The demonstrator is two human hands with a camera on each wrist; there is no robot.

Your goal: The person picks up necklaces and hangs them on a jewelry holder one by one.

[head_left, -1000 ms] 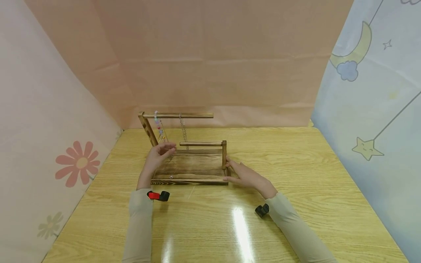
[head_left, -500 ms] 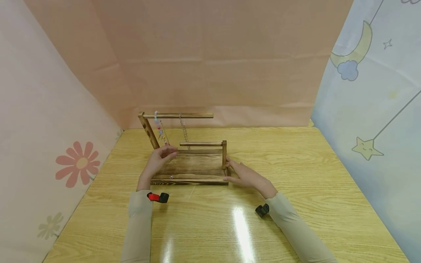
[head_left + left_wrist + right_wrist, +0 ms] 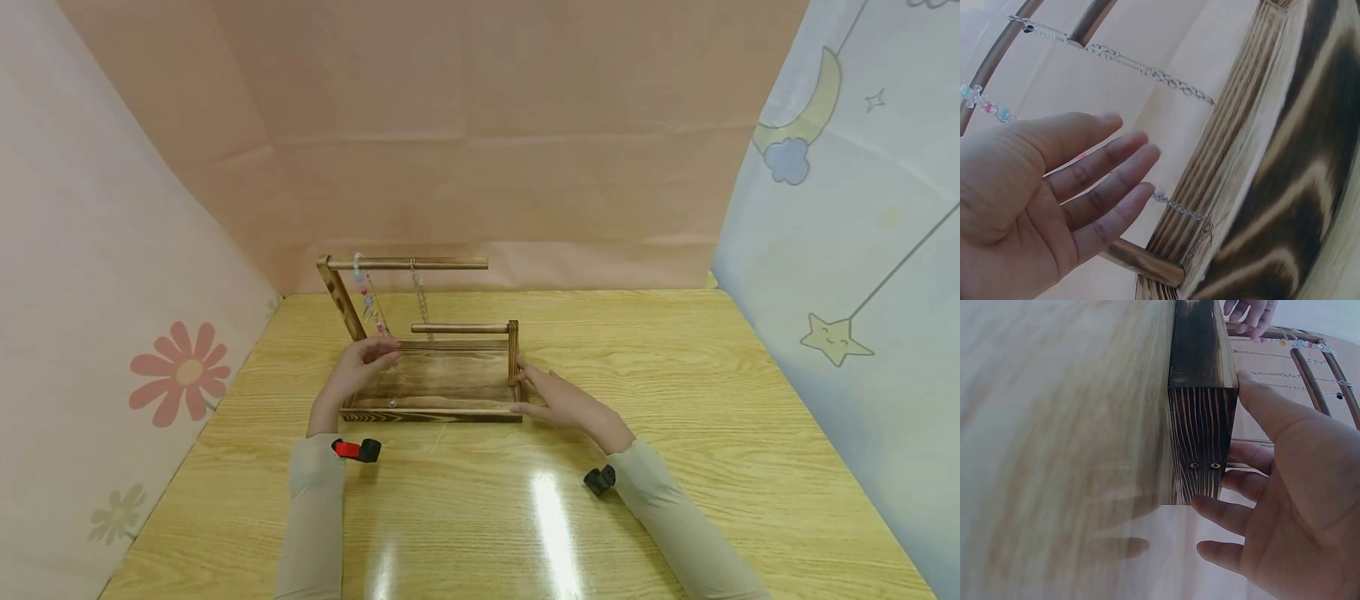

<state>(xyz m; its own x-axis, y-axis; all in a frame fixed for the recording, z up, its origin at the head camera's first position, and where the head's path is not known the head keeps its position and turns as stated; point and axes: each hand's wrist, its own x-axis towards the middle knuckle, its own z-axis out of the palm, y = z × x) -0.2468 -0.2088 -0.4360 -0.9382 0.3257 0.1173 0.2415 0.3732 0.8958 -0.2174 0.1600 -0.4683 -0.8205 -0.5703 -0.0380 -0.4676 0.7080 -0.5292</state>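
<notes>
A dark-grained wooden jewelry stand (image 3: pixel 435 416) has a tray base, a tall bar (image 3: pixel 450 263) and a lower bar (image 3: pixel 457 328). From the tall bar hang a colorful beaded necklace (image 3: pixel 366 292) and a silver chain (image 3: pixel 420 292). My left hand (image 3: pixel 352 375) is over the tray's left side by the necklace's lower end; in the left wrist view its fingers (image 3: pixel 1110 181) are relaxed, pinching nothing. They partly hide the strand behind them. At the stand's right end my right hand (image 3: pixel 561 402) rests spread, its thumb and fingers touching the wood around the end panel (image 3: pixel 1204 437).
A small round pendant (image 3: pixel 392 403) lies at the tray's front left. The stand sits on a wood-grain table (image 3: pixel 645 350). A tan backdrop (image 3: pixel 525 167) rises behind, with printed sheets (image 3: pixel 832 208) at the sides. Black cameras (image 3: pixel 600 480) are strapped to both wrists.
My left hand has moved slightly down, away from the beaded necklace, and more of its lower end shows. The right hand stays against the stand.
</notes>
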